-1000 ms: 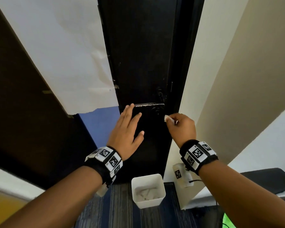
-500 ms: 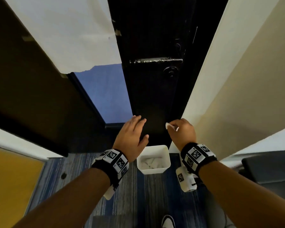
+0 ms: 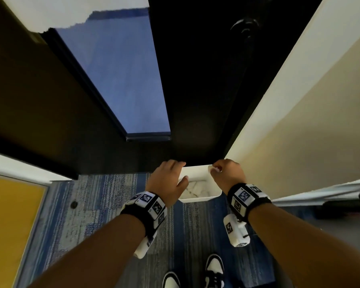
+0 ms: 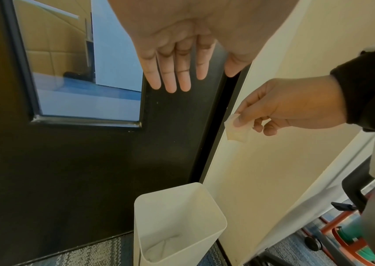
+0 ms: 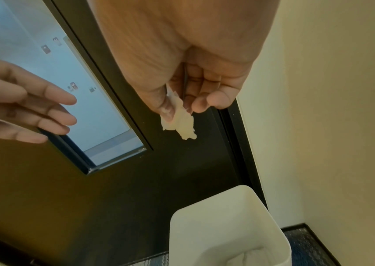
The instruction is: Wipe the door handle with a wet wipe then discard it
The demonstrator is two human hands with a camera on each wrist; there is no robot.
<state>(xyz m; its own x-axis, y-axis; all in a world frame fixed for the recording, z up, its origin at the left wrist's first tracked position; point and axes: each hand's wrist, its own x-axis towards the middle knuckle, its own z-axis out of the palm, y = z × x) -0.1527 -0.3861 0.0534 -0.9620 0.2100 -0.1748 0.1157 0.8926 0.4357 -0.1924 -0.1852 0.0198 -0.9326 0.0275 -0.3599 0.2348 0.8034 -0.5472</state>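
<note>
My right hand (image 3: 222, 173) pinches a small crumpled white wet wipe (image 3: 212, 168) between thumb and forefinger. The wipe (image 5: 179, 122) hangs from the fingertips above the open white bin (image 3: 197, 199), near its right rim. Several used wipes lie on the bin's bottom. My left hand (image 3: 169, 177) hovers over the bin's left edge with straight, relaxed fingers (image 4: 175, 79) and holds nothing. In the left wrist view the wipe (image 4: 237, 131) is well above the bin (image 4: 177, 212). Only a blurred round lock fitting (image 3: 243, 26) shows on the black door; the handle bar is out of view.
The black door (image 3: 195, 100) with a glass pane (image 3: 123, 75) stands straight ahead and a cream wall (image 3: 299, 121) is at the right. Blue patterned carpet (image 3: 92, 204) lies underfoot, with my shoes (image 3: 214, 271) below. A wheeled chair base (image 4: 350, 225) is at the far right.
Both hands have dropped from door-handle height to just above the bin. The view tilted down, so the handle left the frame. The right hand still pinches the wipe.
</note>
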